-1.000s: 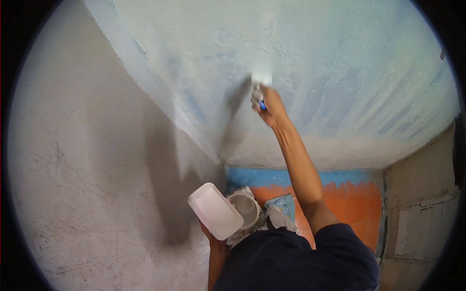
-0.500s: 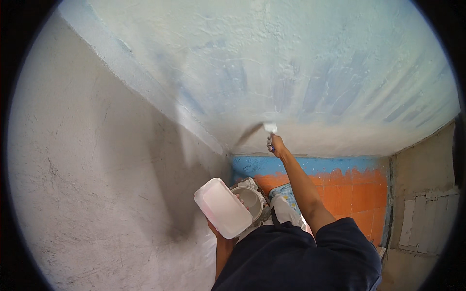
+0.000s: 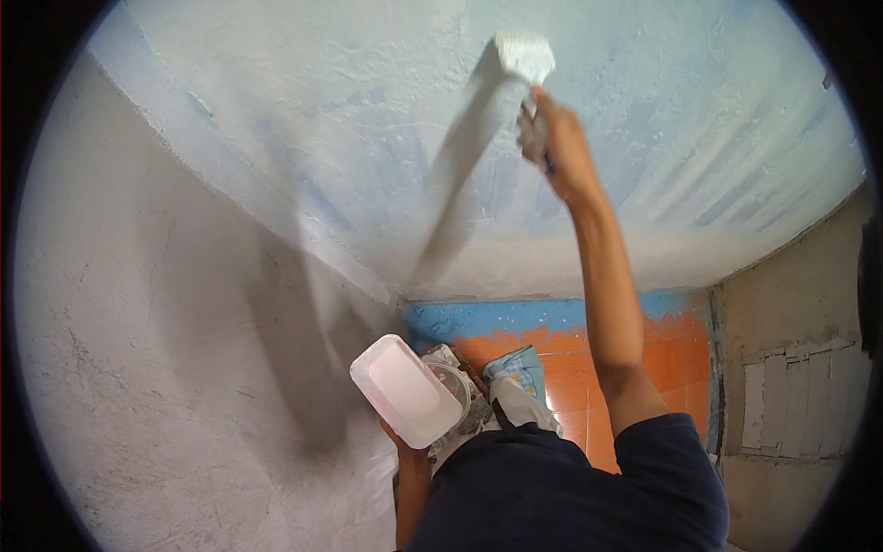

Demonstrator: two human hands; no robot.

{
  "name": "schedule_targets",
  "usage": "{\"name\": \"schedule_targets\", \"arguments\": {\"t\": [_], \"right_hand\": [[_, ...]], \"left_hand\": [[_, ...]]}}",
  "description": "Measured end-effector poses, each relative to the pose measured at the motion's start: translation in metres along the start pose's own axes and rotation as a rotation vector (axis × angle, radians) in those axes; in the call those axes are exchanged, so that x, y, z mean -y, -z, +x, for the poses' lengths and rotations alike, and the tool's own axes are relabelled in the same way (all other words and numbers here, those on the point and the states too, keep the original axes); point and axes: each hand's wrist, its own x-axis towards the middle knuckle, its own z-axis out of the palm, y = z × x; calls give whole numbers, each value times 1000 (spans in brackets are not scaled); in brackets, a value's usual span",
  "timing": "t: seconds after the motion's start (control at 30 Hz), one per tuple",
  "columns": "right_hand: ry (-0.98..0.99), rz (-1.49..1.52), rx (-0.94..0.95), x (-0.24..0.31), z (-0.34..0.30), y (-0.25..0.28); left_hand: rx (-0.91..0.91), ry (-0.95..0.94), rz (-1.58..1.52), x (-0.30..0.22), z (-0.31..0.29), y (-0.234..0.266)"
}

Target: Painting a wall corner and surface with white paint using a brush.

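My right hand (image 3: 556,140) is raised against the wall ahead, its fingers wrapped round the handle of a paintbrush (image 3: 525,59). The wide bristles carry white paint and lie at or very near the wall (image 3: 644,92), which is pale with bluish streaks. Low on the left, my left hand (image 3: 401,439) supports a shallow, whitish rectangular tray (image 3: 405,391) with rounded corners. Most of that hand is hidden under the tray. A round pale bucket (image 3: 457,382) stands below the tray, partly covered by it.
A bare grey wall (image 3: 166,368) rises close on my left. The floor (image 3: 570,377) has orange tiles, with a blue painted strip (image 3: 497,316) along the wall's foot. A light blue patterned bag or cloth (image 3: 521,368) lies by my legs. Grey boards (image 3: 796,400) stand at the right.
My right hand has swept the paintbrush from low on the wall up to a much higher spot. The tray in my left hand appears slightly farther left in view.
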Motion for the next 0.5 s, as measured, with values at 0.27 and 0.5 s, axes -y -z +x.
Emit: {"name": "schedule_targets", "arguments": {"t": [0.27, 0.5], "right_hand": [[-504, -77, -150, -331, -102, 123], [-543, 63, -110, -211, -53, 85]], "left_hand": [[-89, 36, -24, 4, -16, 7], [-48, 59, 15, -10, -14, 23]]}}
